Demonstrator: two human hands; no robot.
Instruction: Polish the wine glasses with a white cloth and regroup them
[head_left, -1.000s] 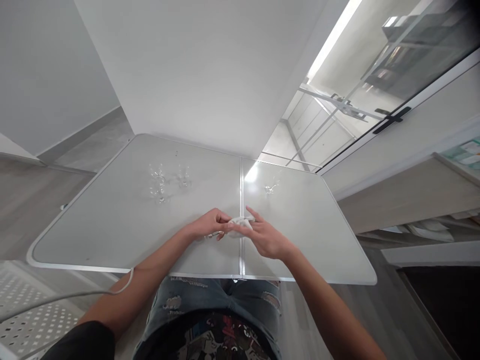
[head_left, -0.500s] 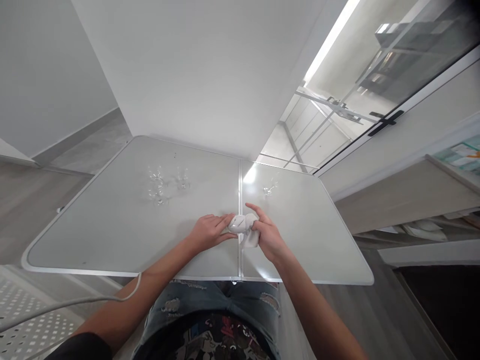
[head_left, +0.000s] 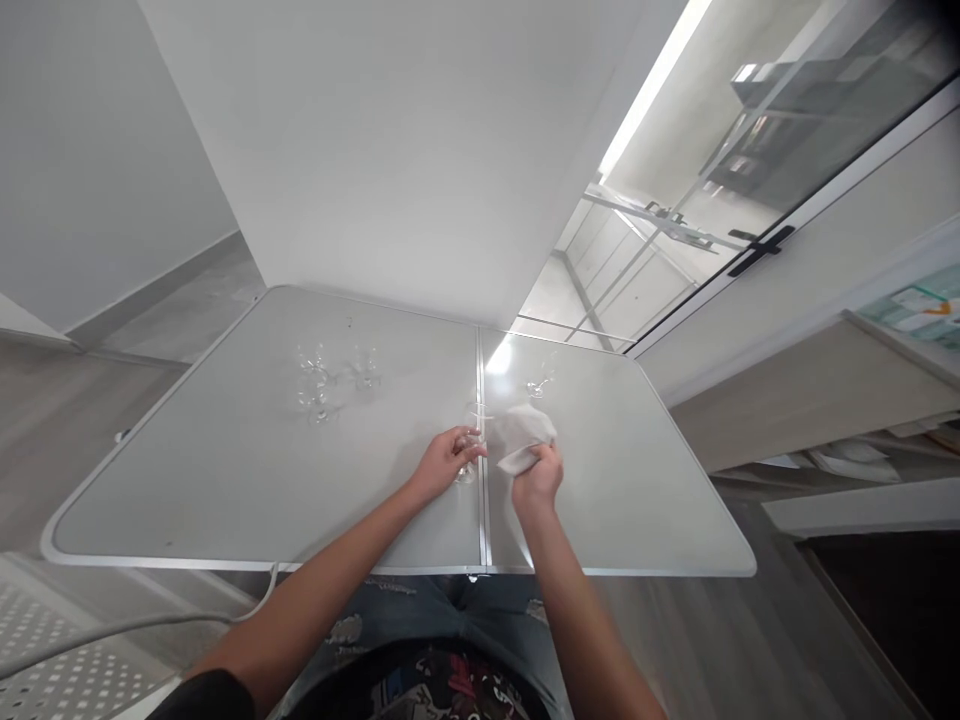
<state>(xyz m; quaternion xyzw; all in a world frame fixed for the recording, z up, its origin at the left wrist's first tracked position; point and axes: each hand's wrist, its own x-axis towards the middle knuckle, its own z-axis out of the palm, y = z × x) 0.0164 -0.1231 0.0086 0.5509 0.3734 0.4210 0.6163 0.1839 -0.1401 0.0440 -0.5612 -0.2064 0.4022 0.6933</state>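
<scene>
My left hand (head_left: 442,468) is closed round a small clear stemmed glass (head_left: 466,474) over the table's middle seam, the rim pointing away from me. A white cloth or tissue (head_left: 527,428) hangs loosely from my right hand (head_left: 541,482), whose fingers pinch its near edge. The cloth is beside the glass, to its right. Just beyond it a clear glass (head_left: 535,388) stands on the right half of the table. Several more clear glasses (head_left: 315,375) are grouped on the left half; their outlines are faint.
The pale folding table (head_left: 217,470) has a metal edge and a seam down its middle. A white wall (head_left: 375,150) rises behind it. At the right are a glazed door frame (head_left: 757,250) and shelving (head_left: 795,390). A cable (head_left: 150,625) runs by the left front edge.
The cloth has come off the glass and spread open as my right hand moved slightly right. My left hand now grips the uncovered glass with curled fingers.
</scene>
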